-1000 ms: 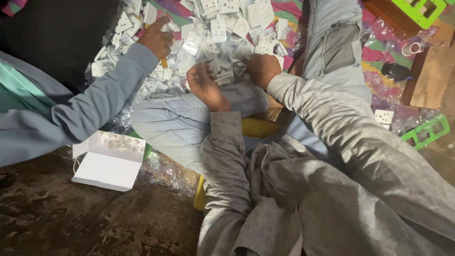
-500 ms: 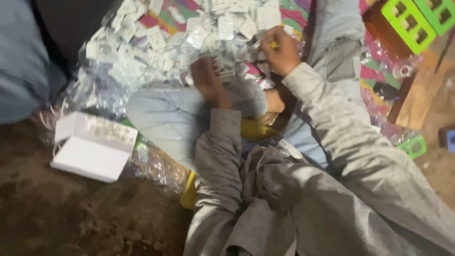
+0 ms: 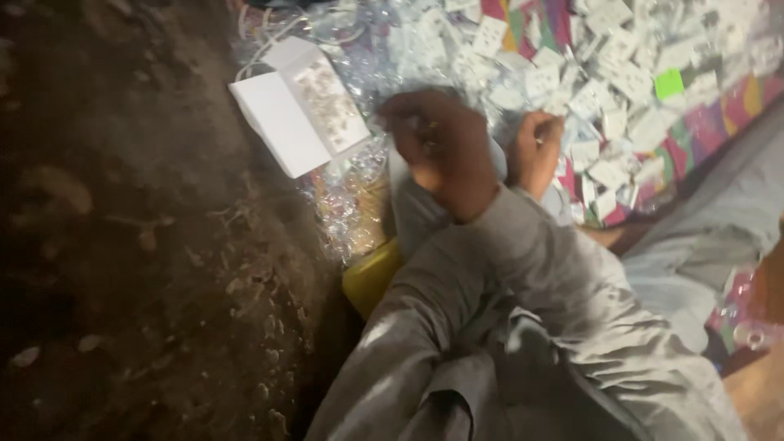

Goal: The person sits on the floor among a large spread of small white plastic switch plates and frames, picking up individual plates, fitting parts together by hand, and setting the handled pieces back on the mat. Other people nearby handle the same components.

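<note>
My left hand (image 3: 441, 151) hovers with its back to the camera and its fingers curled, just right of an open white box (image 3: 282, 122) with small pieces in its lid. What the fingers hold is hidden. My right hand (image 3: 535, 151) is close behind it, fingers folded, at the edge of a heap of small white cards in clear packets (image 3: 621, 73). Its grip is blurred. Grey sleeves (image 3: 563, 286) cover both arms. Crumpled clear plastic bags (image 3: 351, 196) lie under the left hand.
A green card (image 3: 670, 82) lies among the white ones on a striped colourful mat (image 3: 735, 106). A yellow object (image 3: 371, 273) pokes out below my arm. Bare earth floor (image 3: 122, 245) fills the left side. Grey cloth (image 3: 719, 220) lies at the right.
The view has swung left and the other person's arm is out of sight. Both my hands have shifted from the card heap toward the white box.
</note>
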Motion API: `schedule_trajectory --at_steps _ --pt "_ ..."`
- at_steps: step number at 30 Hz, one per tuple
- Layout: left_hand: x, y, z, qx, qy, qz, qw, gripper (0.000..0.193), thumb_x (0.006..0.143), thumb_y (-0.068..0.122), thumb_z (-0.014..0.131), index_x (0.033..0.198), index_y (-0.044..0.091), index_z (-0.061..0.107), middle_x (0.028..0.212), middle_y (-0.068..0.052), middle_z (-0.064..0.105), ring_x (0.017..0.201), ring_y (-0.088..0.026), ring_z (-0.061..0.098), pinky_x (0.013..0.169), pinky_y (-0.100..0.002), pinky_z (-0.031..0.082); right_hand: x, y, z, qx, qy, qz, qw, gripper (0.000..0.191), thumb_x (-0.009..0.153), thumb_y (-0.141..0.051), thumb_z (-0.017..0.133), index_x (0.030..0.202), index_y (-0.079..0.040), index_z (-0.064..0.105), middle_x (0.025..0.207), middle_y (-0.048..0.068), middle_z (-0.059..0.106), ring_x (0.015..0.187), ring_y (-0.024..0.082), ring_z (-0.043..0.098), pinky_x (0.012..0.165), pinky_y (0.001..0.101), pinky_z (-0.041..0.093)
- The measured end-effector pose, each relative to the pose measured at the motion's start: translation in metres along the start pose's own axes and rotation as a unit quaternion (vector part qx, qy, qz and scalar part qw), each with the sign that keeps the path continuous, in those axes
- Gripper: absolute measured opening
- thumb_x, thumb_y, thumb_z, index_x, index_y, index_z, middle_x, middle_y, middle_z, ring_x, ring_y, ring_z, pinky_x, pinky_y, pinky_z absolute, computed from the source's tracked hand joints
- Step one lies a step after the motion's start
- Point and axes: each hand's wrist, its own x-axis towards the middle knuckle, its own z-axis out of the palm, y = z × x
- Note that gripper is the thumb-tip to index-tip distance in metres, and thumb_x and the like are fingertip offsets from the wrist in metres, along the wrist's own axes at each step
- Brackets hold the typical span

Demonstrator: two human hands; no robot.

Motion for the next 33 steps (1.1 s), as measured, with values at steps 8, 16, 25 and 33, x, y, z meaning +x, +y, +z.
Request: schedule_trajectory --at_steps 8,16,25,33 --pt "0.007 0.003 0.006 -0.066 -0.014 -0.097 0.993 0.029 0.099 0.03 0.065 0.112 0.005 0.063 0.095 -0.011 0.073 0.075 -0.02 0.066 0.069 -0.035 0.053 0.049 0.013 0.04 -0.098 -0.111 0.086 0.985 0.032 0.102 -0.007 0.059 0.133 -0.01 0.066 0.123 0.007 0.074 0.075 0.015 0.072 0.067 0.0297 0.06" --pt "0.002 -0.006 0.006 0.018 0.013 -0.082 0.996 0.024 0.099 0.025 0.068 0.111 0.005 0.066 0.091 -0.006 0.069 0.08 -0.015 0.064 0.073 -0.032 0.05 -0.034 0.036 -0.113 -0.152 0.067 0.113 0.98 0.012 0.109 -0.003 0.064 0.117 0.002 0.071 0.107 0.009 0.075 0.094 0.013 0.068 0.084 0.0265 0.053" --pt "0.017 -0.059 0.018 0.199 -0.052 0.209 0.956 0.019 0.11 0.018 0.054 0.099 0.006 0.065 0.099 -0.015 0.065 0.096 -0.03 0.062 0.089 -0.042 0.048 -0.206 0.154 -0.317 -0.363 0.226 0.295 0.855 0.024 0.098 -0.023 0.081 0.109 -0.001 0.076 0.096 0.012 0.077 0.082 0.017 0.073 0.075 0.0327 0.058" --pt "0.005 -0.017 0.02 -0.098 -0.039 -0.089 0.991 0.012 0.095 0.016 0.066 0.097 0.004 0.063 0.084 -0.004 0.068 0.067 -0.011 0.059 0.06 -0.027 0.047 -0.224 0.199 -0.309 -0.472 0.061 0.197 0.857 0.042 0.08 -0.029 0.083 0.117 -0.011 0.076 0.106 0.016 0.072 0.096 0.037 0.07 0.083 0.0454 0.055"
